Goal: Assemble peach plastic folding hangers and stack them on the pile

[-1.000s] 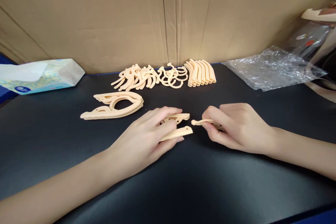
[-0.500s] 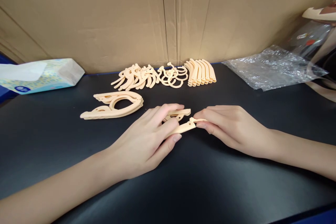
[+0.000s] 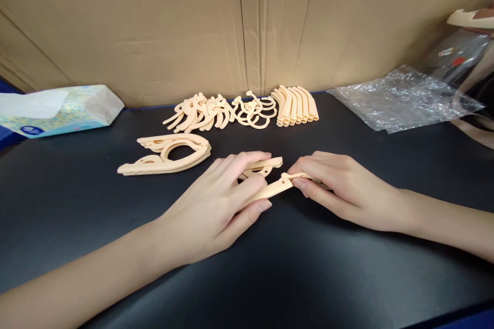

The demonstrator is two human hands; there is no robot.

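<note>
My left hand [image 3: 216, 205] is closed around a cream plastic folding hanger body [image 3: 272, 188], whose two arm ends stick out past the fingers on the right. Between thumb and fingers, my right hand [image 3: 343, 190] pinches a slim cream plastic piece [image 3: 296, 176]. That piece's tip meets the holed end of the hanger's nearer arm; most of it is hidden under my fingers. Just beyond my left hand lie folded cream hangers [image 3: 170, 164], stacked flat on the black table [image 3: 247, 288].
Along the back lie a heap of curved cream arms [image 3: 198, 113], several cream hooks [image 3: 254, 113] and a row of hollow curved pieces [image 3: 297, 105]. A tissue pack [image 3: 65, 110] is at left, crumpled clear plastic [image 3: 401, 97] at right. Cardboard [image 3: 173, 25] stands behind.
Both hands have shifted very slightly, the hanger body and slim piece moving a little to the right. The piece's tip stays at the arm's end.
</note>
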